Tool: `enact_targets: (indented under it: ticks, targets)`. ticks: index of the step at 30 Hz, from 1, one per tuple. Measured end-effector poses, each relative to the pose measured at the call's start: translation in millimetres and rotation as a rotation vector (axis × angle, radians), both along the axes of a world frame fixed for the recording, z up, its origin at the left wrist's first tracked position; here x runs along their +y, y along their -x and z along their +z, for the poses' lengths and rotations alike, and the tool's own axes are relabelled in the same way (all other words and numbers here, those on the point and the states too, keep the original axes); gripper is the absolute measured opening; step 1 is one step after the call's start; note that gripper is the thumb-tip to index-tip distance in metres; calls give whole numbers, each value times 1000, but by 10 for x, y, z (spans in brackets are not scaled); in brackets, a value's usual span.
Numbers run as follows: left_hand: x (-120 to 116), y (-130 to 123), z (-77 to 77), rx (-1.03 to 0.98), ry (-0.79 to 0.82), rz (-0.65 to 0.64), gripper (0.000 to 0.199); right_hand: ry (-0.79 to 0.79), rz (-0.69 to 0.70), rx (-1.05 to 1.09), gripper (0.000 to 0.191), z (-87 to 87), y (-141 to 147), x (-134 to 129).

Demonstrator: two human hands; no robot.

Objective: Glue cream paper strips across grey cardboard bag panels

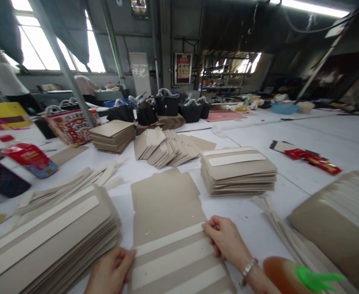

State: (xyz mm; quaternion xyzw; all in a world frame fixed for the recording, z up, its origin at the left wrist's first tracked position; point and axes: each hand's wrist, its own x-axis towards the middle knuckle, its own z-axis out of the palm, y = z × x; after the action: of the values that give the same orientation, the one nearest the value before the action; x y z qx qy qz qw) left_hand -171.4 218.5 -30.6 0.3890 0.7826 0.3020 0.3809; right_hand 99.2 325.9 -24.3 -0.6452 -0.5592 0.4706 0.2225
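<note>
In front of me lies a flat grey-brown cardboard piece (167, 204) with notched edges and small holes. Several pale strips run across its near part. The farthest pale strip (170, 239) is held at its left end by my left hand (112, 271), thumb and finger pinched at the board's edge. At the strip's other end is my right hand (227, 241), its fingers closed on the corner and a bracelet on the wrist. Left of the board stands a stack of cardboard pieces with strips (75, 228). A bottle with a green nozzle (317, 277) is beside my right forearm.
Loose strips (283, 228) lie at right, beside a large cardboard stack (335, 212). Farther off are another stack (240, 171), fanned cardboard (167, 147), a plain pile (114, 136) and black bags (165, 104). A red bottle (29, 157) lies left. People stand in the background.
</note>
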Motion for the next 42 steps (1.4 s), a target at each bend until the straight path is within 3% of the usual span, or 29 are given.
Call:
enact_targets:
  ticks: [4, 22, 34, 37, 40, 42]
  targets:
    - [16, -56, 93, 13, -1, 10, 39, 16, 21, -20, 27, 19, 0, 4]
    - [4, -59, 125, 41, 2, 4, 31, 39, 43, -56, 27, -11, -6, 14]
    - [10, -55, 137, 227, -8, -82, 30, -28, 62, -137, 24, 41, 19, -17]
    - [-27, -51, 196, 341, -78, -137, 22, -173, 92, -243, 18, 51, 5, -25]
    - [-63, -87, 265, 467, -140, -248, 18, -516, 194, -399, 4, 74, -10, -59]
    - [-63, -125, 292, 607, -172, -403, 37, -692, 318, -487, 23, 92, -5, -89]
